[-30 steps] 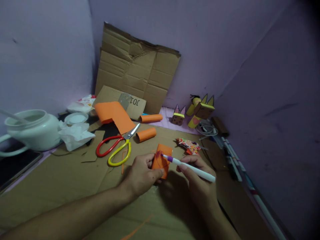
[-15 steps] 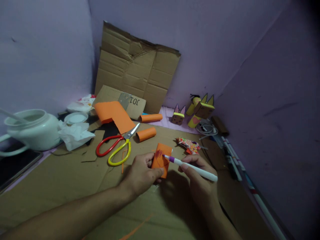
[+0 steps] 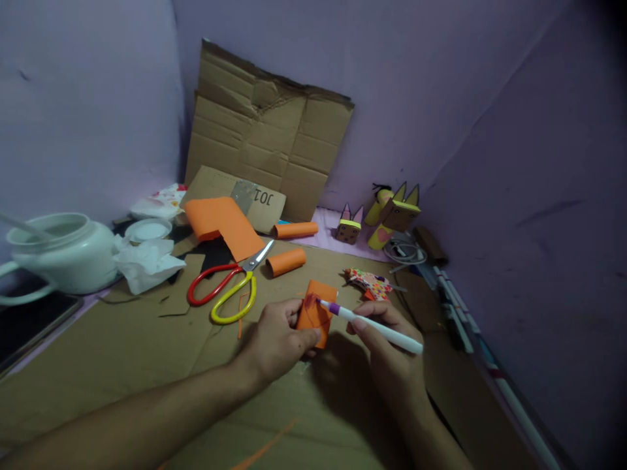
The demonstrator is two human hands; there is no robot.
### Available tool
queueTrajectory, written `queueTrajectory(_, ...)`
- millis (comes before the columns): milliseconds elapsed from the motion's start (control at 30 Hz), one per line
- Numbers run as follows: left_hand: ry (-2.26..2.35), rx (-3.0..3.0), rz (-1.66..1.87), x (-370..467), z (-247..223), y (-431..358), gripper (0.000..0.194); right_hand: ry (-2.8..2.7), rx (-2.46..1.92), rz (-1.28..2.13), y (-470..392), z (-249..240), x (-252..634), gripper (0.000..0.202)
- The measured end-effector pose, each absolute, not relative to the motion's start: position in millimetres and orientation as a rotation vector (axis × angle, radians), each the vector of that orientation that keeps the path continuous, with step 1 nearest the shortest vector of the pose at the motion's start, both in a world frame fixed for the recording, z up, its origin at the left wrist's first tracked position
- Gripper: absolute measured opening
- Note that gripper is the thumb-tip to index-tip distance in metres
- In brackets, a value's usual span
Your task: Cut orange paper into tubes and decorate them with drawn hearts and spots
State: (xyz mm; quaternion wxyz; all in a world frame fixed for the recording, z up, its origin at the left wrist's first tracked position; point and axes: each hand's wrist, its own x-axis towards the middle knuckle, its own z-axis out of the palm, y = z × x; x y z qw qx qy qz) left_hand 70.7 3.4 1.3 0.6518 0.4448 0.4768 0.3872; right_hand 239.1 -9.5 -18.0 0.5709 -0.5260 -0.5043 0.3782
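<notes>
My left hand (image 3: pixel 281 336) grips a small orange paper piece (image 3: pixel 321 320) by its left side, thumb across the lower part. Dark purple scribbles cover its upper left, with a thin curved line below. In my right hand (image 3: pixel 392 349) is a white marker with a purple collar (image 3: pixel 375 326), its tip touching the scribbled area. Scissors with one red and one yellow handle (image 3: pixel 235 287) lie partly open to the left of my left hand. Beyond the paper piece are two orange paper rolls (image 3: pixel 287 262) and a bent orange sheet (image 3: pixel 228 225).
A white pot (image 3: pixel 68 254) and crumpled tissue (image 3: pixel 149 264) stand at the left. Cardboard (image 3: pixel 269 130) leans on the back wall. Paper animal figures (image 3: pixel 349 230), a coiled cable (image 3: pixel 405 251), a patterned glue gun (image 3: pixel 369 284) and several markers (image 3: pixel 453 307) sit at the right.
The marker tip has shifted slightly left over the scribbled area, my right hand moving with it. My left hand and the orange paper piece stay nearly still.
</notes>
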Motion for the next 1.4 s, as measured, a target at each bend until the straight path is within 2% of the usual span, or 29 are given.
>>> queueTrajectory(333, 1.076, 1.015, 0.874, 70, 0, 4, 0.021, -1.259, -1.251, 0.946, -14, -17, 236, 0.014)
queueTrajectory(800, 1.076, 1.063, 0.87, 70, -1, 3, 0.016, -1.282, -1.271, 0.84, -13, -9, 231, 0.012)
queueTrajectory(1400, 1.105, 1.045, 0.869, 70, 0, 3, 0.021, -1.285, -1.293, 0.834, -12, -11, 233, 0.011)
